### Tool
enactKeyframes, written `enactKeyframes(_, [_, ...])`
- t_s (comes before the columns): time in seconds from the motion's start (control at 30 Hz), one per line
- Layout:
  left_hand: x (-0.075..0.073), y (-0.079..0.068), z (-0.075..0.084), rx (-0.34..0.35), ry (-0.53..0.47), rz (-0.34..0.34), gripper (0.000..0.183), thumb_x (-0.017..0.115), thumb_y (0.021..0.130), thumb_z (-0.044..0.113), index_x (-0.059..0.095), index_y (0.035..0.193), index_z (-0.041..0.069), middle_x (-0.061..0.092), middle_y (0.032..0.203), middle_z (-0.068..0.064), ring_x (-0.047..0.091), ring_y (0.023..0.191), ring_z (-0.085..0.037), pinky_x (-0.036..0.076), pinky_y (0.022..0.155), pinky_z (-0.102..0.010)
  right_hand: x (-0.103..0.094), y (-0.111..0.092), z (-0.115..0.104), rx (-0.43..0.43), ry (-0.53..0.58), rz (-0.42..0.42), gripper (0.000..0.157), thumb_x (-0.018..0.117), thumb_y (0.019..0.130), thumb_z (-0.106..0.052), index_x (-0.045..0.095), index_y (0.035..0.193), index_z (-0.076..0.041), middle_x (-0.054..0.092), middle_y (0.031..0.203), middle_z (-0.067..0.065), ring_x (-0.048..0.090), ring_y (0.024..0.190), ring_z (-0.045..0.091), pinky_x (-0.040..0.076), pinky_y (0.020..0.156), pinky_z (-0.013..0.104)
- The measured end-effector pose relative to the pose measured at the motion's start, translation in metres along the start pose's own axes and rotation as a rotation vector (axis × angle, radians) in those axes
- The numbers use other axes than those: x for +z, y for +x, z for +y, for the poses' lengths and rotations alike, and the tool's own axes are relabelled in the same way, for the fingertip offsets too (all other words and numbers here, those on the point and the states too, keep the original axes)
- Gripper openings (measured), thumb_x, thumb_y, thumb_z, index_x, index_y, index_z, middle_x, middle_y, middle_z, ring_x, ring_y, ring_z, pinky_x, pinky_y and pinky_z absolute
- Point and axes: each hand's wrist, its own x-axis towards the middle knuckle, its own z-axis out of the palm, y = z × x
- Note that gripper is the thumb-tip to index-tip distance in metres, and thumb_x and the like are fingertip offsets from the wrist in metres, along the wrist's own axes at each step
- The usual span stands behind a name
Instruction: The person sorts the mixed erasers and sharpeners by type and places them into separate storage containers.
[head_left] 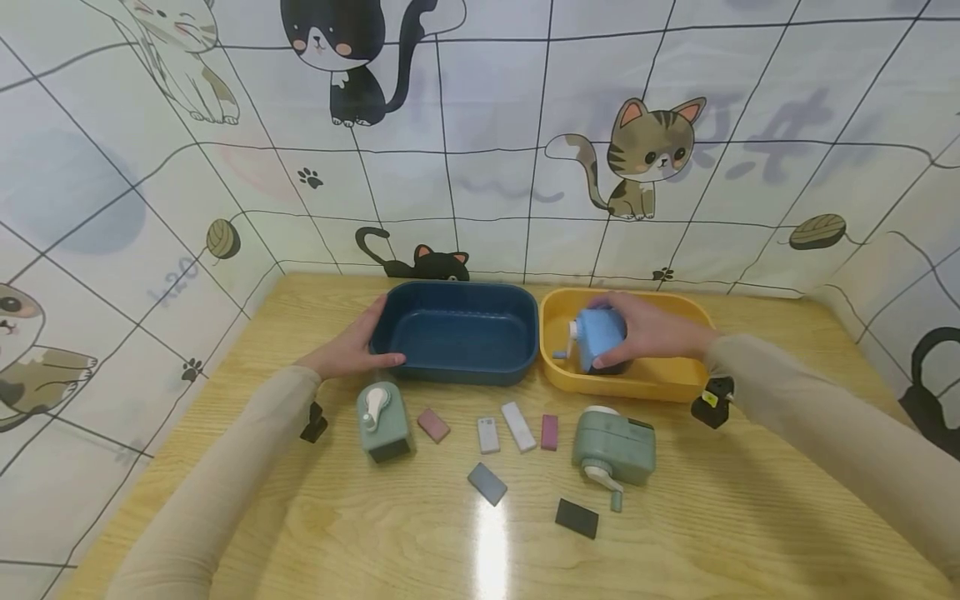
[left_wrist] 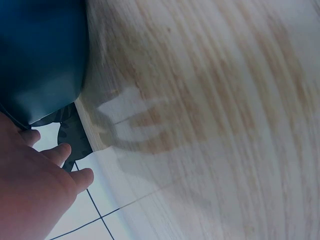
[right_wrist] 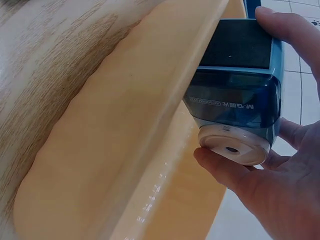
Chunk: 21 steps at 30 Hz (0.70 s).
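My right hand [head_left: 648, 329] holds a blue hand-crank pencil sharpener [head_left: 600, 333] over the inside of a yellow bin [head_left: 637, 385]. In the right wrist view the thumb and fingers clasp the sharpener [right_wrist: 235, 95], its white round part facing the camera and the yellow wall [right_wrist: 115, 110] beside it. My left hand [head_left: 352, 342] rests at the left end of a dark blue bin [head_left: 457, 375], thumb at the rim. Loosely spread fingertips [left_wrist: 60, 152] show outside that bin in the left wrist view.
Two green crank sharpeners, one upright [head_left: 386, 429] and one lying down [head_left: 618, 446], are on the wooden table [head_left: 337, 525]. Between and before them lie several small blocks, among them a white one [head_left: 519, 427] and a black one [head_left: 577, 518]. A cat-print cloth [head_left: 495, 183] hangs behind.
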Motion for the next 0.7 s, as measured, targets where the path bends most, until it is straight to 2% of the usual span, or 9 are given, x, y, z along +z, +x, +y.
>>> enactKeyframes(0.43, [0.000,-0.001,0.001,-0.004,-0.007,-0.007,0.111,0.071,0.086,0.043,-0.005,0.152,-0.002,-0.002,0.158,-0.023,0.002,0.144,-0.037,0.010,0.113,-0.053,0.012,0.014,-0.003,-0.067,0.014,-0.013,0.077,0.085,0.072,-0.033,0.044,0.129,0.000,0.048,0.121,0.018,0.051,0.101,0.032,0.050,0.077,0.042])
enactKeyframes(0.7, [-0.001,-0.002,0.001,-0.008,-0.009,-0.012,0.111,0.070,0.086,0.045,-0.005,0.152,-0.003,-0.002,0.158,-0.023,0.002,0.144,-0.038,0.010,0.113,-0.054,0.014,0.022,-0.001,-0.062,-0.007,0.002,0.078,0.085,0.071,-0.032,0.045,0.127,0.003,0.049,0.119,0.020,0.052,0.100,0.033,0.051,0.077,0.041])
